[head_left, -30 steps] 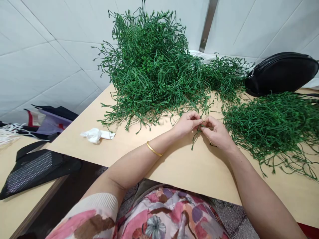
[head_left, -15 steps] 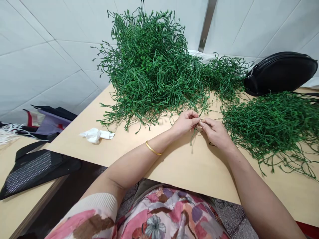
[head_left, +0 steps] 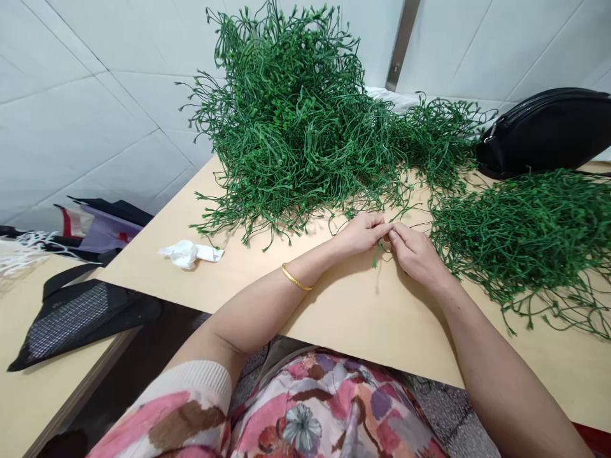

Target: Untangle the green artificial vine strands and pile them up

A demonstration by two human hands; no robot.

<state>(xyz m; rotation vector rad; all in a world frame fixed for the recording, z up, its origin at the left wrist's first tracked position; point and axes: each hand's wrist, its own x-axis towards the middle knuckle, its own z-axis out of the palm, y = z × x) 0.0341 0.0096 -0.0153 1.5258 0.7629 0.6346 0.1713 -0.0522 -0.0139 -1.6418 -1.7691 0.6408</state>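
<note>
Over the tabletop, my left hand (head_left: 363,233) and my right hand (head_left: 414,252) meet fingertip to fingertip, both closed in a pinch. A thin green stem (head_left: 375,259) hangs just under my left fingers; the part they grip is mostly hidden. Behind my hands rises a large heap of thin green artificial-looking stems (head_left: 296,133) with small branched tips. Another pile of the stems (head_left: 520,229) lies to the right of my right hand. A few loose strands reach close to my fingers.
The light wooden table (head_left: 344,318) stands against a white tiled wall (head_left: 119,127). Crumpled white tissue (head_left: 188,253) lies at left. A black bag (head_left: 548,130) rests at the back right. A black mesh item (head_left: 71,324) lies on a lower surface at left, near white cords (head_left: 33,248).
The view has shifted slightly. My fingertips have drawn closer together and stay pinched, and the hanging stem is a little less visible below them.
</note>
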